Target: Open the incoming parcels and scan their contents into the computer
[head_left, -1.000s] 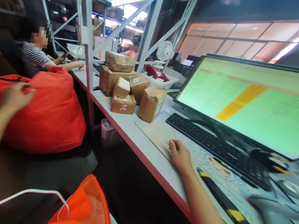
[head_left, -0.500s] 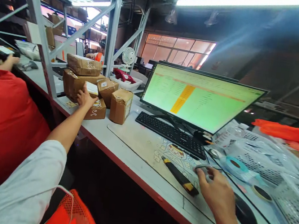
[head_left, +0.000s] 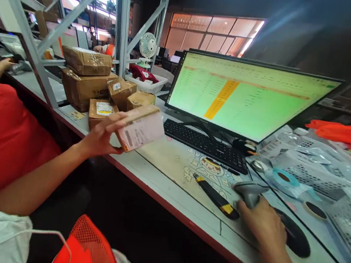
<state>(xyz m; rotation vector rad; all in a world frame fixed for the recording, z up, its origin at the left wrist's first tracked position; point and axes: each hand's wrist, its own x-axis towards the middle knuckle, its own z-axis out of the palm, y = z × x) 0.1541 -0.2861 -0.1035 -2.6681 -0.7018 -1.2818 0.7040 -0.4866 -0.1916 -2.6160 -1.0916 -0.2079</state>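
My left hand grips a small cardboard box with a white printed label facing me. It is held above the near edge of the desk, in front of a pile of cardboard boxes. At the right, my right hand is wrapped round the handle of a grey barcode scanner, whose head points left over the desk mat. A black and yellow utility knife lies on the mat just left of the scanner.
A monitor with a spreadsheet stands behind a black keyboard. White baskets with plastic bags, blue tape and a black mouse pad lie right. A metal rack post rises at left, near a person in red.
My left hand has lifted the small box off the pile and brought it right and nearer. My right hand has raised the scanner slightly off the desk. The camera view has shifted.
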